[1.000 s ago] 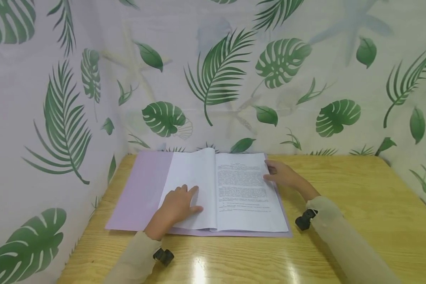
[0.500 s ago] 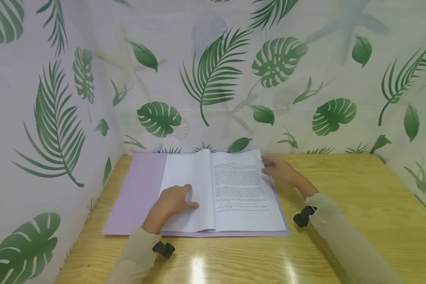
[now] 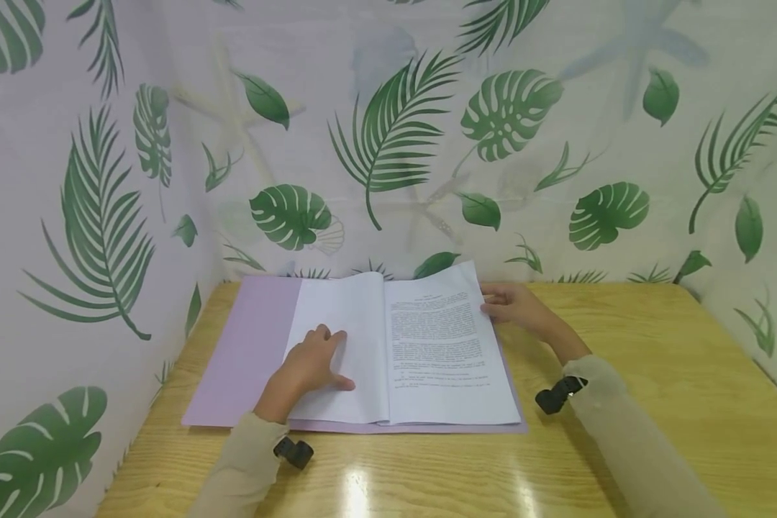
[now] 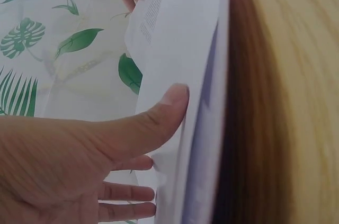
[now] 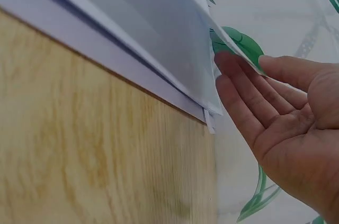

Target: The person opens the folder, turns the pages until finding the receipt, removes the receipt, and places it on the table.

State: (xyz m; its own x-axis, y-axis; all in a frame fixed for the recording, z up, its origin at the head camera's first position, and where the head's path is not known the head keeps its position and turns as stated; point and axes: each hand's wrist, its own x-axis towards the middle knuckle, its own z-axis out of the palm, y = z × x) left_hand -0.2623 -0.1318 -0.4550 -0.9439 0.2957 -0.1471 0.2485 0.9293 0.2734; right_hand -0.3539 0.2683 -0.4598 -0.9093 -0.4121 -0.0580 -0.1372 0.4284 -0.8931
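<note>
A lilac folder [image 3: 252, 345] lies open, filled with white sheets. My left hand [image 3: 311, 365] is over the blank left-hand page [image 3: 362, 309], thumb held apart from the fingers and gripping nothing. Its thumb [image 4: 177, 94] lies along the paper in the left wrist view. At the upper right edge, my right hand [image 3: 521, 309] pinches the printed page [image 3: 437, 338]. That page's top corner stands raised. From the right wrist, the thumb [image 5: 273, 65] is seen on the lifted page's edge, with the fingers [image 5: 243, 97] behind it.
The folder rests on a wooden table [image 3: 654, 360], near its back edge. White cloth printed with green leaves [image 3: 395, 144] hangs behind and along both sides. Each sleeved wrist carries a small black camera mount [image 3: 294, 453].
The printed page's top right corner has risen in my right hand. My left hand has shifted slightly left over the blank page, its fingers first drawing in, then spreading again.
</note>
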